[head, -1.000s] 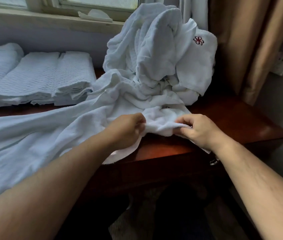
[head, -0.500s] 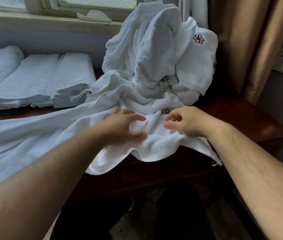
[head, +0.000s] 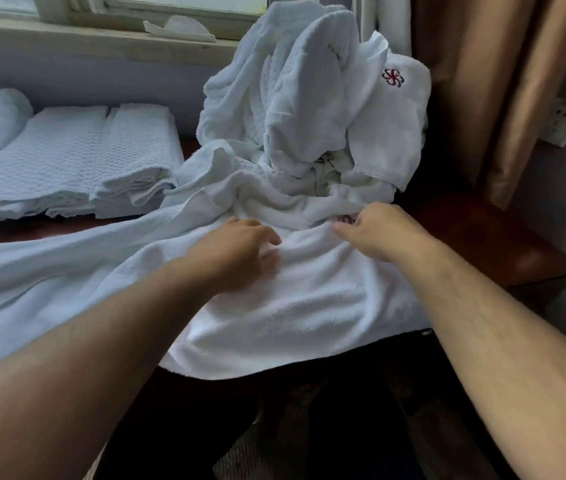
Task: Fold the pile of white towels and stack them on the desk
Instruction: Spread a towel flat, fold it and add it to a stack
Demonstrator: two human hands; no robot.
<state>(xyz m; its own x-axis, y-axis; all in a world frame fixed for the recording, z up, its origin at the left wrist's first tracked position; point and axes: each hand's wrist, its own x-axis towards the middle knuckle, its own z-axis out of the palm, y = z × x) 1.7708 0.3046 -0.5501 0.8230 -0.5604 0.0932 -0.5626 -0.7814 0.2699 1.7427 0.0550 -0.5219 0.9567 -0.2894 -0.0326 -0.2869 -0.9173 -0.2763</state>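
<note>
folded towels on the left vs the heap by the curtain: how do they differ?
The folded towels lie flat in neat low layers; the heap is crumpled and stands tall. The folded towels show a waffle weave; the heap looks mostly plush, with a red embroidered logo on one towel. Both are white and sit on the desk.
</note>
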